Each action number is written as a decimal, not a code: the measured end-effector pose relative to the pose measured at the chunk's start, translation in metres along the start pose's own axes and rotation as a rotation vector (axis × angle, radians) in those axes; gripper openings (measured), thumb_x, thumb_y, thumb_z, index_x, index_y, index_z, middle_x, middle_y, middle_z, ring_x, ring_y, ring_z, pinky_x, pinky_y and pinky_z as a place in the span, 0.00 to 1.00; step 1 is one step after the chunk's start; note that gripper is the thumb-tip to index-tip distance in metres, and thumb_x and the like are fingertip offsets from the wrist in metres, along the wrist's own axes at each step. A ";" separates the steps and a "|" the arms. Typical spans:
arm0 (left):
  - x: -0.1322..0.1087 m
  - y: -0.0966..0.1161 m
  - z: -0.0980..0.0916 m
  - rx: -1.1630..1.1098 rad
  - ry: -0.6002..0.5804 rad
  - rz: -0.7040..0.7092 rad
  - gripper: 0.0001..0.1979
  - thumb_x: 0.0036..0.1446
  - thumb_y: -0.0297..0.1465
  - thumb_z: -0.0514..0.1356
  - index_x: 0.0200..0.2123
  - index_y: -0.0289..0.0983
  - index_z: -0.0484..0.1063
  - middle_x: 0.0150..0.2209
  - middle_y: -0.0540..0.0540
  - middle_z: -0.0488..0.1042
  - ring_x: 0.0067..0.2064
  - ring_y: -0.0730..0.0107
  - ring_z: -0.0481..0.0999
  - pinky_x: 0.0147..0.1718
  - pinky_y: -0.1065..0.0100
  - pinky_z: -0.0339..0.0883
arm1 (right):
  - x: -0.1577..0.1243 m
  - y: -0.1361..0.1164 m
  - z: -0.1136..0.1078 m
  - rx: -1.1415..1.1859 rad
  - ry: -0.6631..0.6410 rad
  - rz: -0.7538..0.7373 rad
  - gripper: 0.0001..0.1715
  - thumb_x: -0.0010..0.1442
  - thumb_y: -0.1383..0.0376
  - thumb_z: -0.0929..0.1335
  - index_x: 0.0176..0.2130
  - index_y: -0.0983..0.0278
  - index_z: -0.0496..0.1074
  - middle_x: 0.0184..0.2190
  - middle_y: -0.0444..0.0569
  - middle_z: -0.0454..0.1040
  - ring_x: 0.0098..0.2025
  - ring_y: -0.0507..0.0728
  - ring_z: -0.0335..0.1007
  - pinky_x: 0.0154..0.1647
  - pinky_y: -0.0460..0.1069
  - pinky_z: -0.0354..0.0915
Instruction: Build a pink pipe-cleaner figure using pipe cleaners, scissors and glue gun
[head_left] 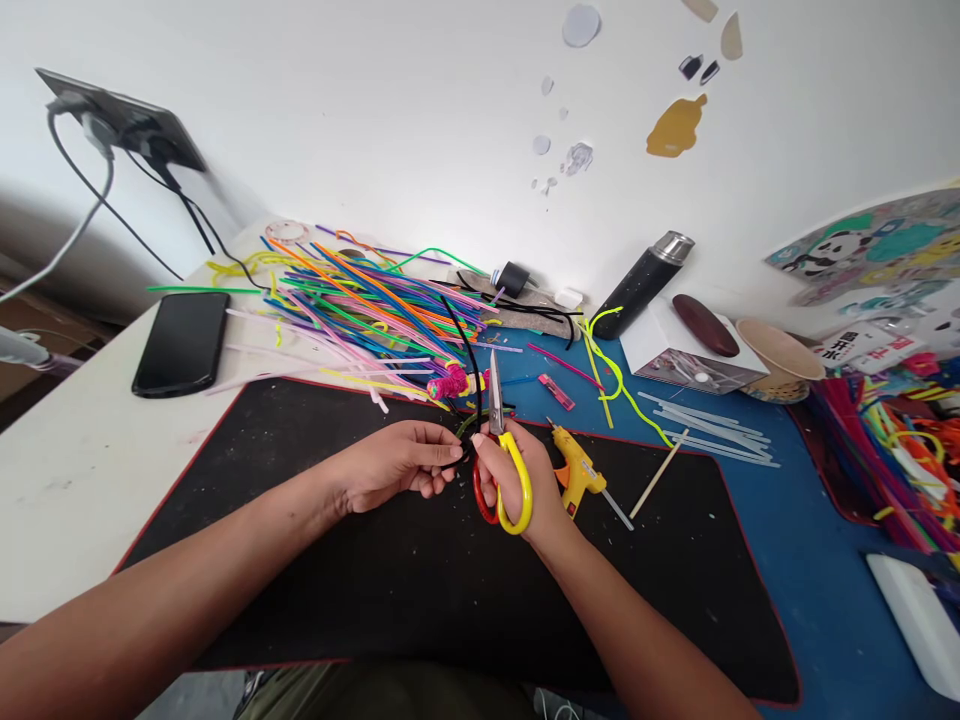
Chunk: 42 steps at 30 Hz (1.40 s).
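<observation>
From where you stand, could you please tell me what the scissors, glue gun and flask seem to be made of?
Scissors: grey, shiny blades suggest metal; glossy yellow and red handles look plastic.
Glue gun: probably plastic, from its smooth, mostly yellow body.
Flask: the silvery, reflective cap suggests metal; the dark body may be coated metal, though that is uncertain.

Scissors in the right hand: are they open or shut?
Shut, it seems: the scissors taper to one narrow point, with no gap showing between the blades.

Left hand (397, 463) pinching, apparently; right hand (541, 485) curled.
</observation>
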<state>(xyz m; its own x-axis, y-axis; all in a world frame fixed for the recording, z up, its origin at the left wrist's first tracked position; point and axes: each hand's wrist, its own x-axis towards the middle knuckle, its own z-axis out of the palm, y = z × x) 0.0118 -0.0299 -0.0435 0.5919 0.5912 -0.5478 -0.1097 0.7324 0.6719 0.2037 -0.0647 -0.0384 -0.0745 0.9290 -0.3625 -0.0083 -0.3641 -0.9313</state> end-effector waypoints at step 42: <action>-0.013 0.011 -0.005 -0.092 0.201 0.202 0.21 0.40 0.36 0.82 0.29 0.33 0.78 0.25 0.49 0.74 0.26 0.76 0.68 0.25 0.73 0.56 | -0.024 0.003 -0.020 0.102 -0.142 0.056 0.34 0.64 0.38 0.73 0.47 0.65 0.75 0.18 0.38 0.70 0.14 0.51 0.65 0.17 0.44 0.59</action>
<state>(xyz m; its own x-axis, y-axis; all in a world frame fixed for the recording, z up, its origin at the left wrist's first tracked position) -0.0013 -0.0275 -0.0314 0.3821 0.7766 -0.5010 -0.2865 0.6149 0.7347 0.2257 -0.0864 -0.0329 -0.2172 0.8911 -0.3985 -0.1010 -0.4266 -0.8988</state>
